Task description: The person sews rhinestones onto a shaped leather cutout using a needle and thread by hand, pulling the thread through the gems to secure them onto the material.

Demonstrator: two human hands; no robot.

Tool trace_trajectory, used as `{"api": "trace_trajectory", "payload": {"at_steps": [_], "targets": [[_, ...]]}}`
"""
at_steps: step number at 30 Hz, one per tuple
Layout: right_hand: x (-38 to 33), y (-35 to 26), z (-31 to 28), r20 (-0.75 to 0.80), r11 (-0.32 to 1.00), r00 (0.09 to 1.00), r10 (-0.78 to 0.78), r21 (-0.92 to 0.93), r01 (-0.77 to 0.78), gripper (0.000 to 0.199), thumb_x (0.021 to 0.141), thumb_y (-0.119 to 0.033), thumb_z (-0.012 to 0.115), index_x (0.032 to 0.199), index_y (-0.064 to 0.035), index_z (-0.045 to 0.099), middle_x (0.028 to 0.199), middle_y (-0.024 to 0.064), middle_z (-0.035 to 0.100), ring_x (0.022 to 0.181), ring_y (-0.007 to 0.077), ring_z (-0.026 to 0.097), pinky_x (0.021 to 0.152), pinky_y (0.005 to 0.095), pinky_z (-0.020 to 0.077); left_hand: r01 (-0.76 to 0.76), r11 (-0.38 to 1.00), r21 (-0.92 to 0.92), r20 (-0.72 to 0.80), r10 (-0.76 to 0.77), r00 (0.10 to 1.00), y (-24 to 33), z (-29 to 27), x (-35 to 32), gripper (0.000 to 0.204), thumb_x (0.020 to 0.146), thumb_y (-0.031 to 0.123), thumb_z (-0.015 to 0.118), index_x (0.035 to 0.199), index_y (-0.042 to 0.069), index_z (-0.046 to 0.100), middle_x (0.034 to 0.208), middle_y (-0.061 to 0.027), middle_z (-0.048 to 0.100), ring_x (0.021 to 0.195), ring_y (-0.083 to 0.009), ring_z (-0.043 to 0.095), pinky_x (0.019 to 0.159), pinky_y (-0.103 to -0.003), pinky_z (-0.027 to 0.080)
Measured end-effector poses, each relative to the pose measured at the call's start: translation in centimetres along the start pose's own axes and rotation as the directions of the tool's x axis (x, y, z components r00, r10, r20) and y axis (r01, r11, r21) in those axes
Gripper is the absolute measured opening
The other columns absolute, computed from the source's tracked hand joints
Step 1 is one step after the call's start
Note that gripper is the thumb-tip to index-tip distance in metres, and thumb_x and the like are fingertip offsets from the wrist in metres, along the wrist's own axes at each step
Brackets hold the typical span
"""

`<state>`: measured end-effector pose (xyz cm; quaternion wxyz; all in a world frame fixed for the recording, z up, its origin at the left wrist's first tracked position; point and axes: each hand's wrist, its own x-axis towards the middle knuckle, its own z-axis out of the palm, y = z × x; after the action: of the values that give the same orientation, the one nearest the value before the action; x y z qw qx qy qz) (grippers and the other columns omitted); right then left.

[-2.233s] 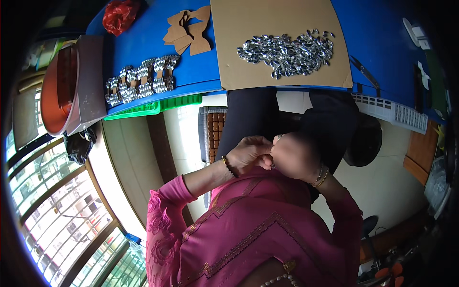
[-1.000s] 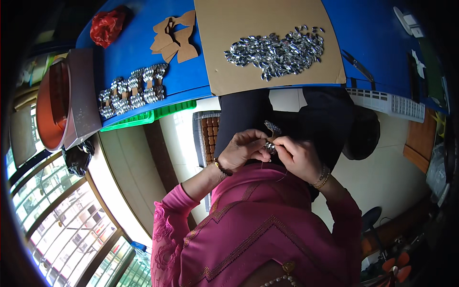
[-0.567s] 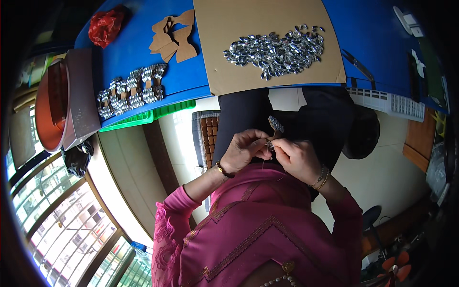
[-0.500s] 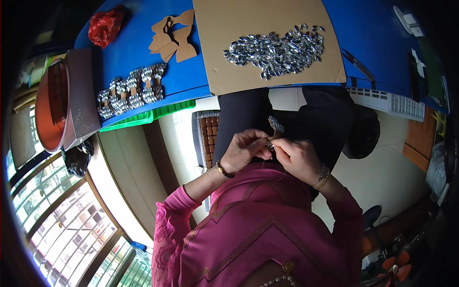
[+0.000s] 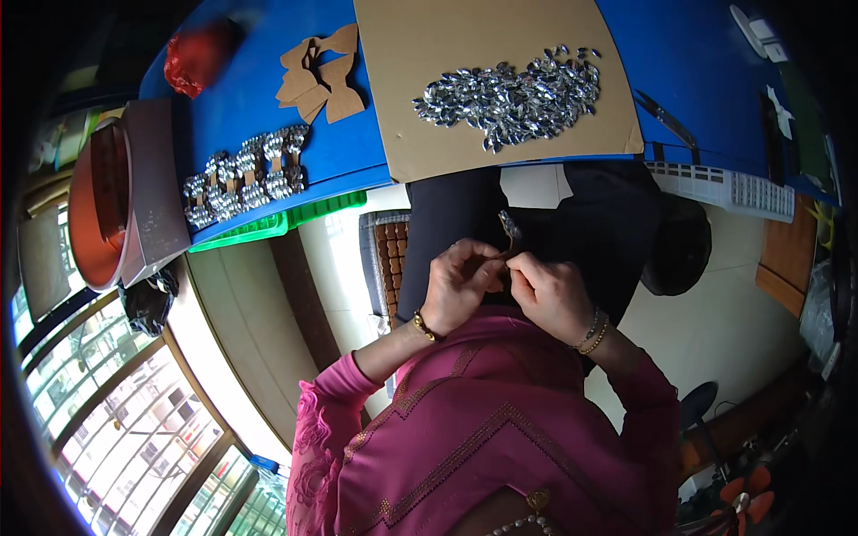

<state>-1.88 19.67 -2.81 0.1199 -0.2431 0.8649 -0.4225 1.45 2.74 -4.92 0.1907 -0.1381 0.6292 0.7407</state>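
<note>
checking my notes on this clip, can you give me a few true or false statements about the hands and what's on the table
1. Both hands meet over the lap, the left hand and right hand pinching a small brown piece with a shiny bit. True.
2. The heap of silver gems lies on the bare blue table. False: it lies on a brown cardboard sheet.
3. Plain brown cardboard bow shapes lie left of that sheet. True.
4. The red bundle sits at the table's right end. False: it is at the left end.
5. The row of gem-covered bows is near the table's front edge. True.
</note>
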Motion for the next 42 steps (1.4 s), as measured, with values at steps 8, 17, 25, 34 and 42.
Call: {"api": "trace_trajectory", "payload": {"at_steps": [8,17,25,34,42], "targets": [[1.3,-0.4,2.9,-0.203,0.984,0.975,0.092,0.167,-0.058,0.010,0.079,0.002,0.059,0.084,-0.0039,0.053,0.058,0.0109,0.054,0.049,0.0243,0.059,0.042,0.0317,0.0406,-0.304,0.906,0.294,-0.223,0.374,0.900,-0.5,0.8,0.1,0.014,0.081,-0.006,0.062,0.093,-0.001,0.058,0.081,-0.0052,0.062,0.070,-0.0090,0.060,0.061,-0.023,0.049],[2.4,-0.9,-1.4,-0.235,0.998,0.971,0.049,0.037,-0.041,0.008,0.083,-0.006,0.057,0.087,-0.0025,0.052,0.066,0.0131,0.058,0.063,0.0302,0.060,0.052,0.0365,0.0454,-0.513,0.588,0.625,0.033,0.637,0.770,1.5,-0.5,0.2,0.023,0.073,-0.011,0.063,0.091,0.001,0.056,0.084,-0.0129,0.060,0.075,-0.0284,0.061,0.064,-0.032,0.049],[2.2,2.4,0.2,0.208,0.796,0.973,0.101,0.570,-0.205,0.008,0.087,-0.009,0.056,0.084,-0.0021,0.055,0.073,0.0060,0.058,0.057,0.0133,0.054,0.051,0.0298,0.0436,-0.636,0.512,0.578,0.295,0.595,0.747,1.9,-1.4,0.4,0.042,0.071,-0.008,0.068,0.108,-0.001,0.050,0.086,-0.0115,0.060,0.073,-0.0223,0.061,0.063,-0.029,0.049],[1.4,2.3,-0.5,0.372,0.265,0.913,0.170,0.875,-0.405,0.007,0.091,-0.007,0.050,0.091,-0.0014,0.054,0.067,-0.0012,0.050,0.053,0.0046,0.043,0.049,0.0208,0.0376,0.093,0.968,-0.234,0.104,-0.070,0.992,3.2,-4.3,1.7,0.038,0.080,0.005,0.069,0.113,-0.002,0.052,0.101,-0.0059,0.058,0.088,-0.0139,0.057,0.078,-0.029,0.048],[0.7,3.1,0.6,0.379,0.220,0.909,0.176,0.884,-0.412,0.011,0.094,-0.014,0.048,0.094,-0.0034,0.053,0.068,-0.0008,0.050,0.052,0.0045,0.043,0.049,0.0201,0.0371,-0.126,0.982,-0.144,0.377,0.172,0.910,0.8,-2.0,1.6,0.029,0.085,0.000,0.059,0.114,0.001,0.055,0.106,-0.0081,0.060,0.091,-0.0149,0.058,0.081,-0.029,0.048]]}}
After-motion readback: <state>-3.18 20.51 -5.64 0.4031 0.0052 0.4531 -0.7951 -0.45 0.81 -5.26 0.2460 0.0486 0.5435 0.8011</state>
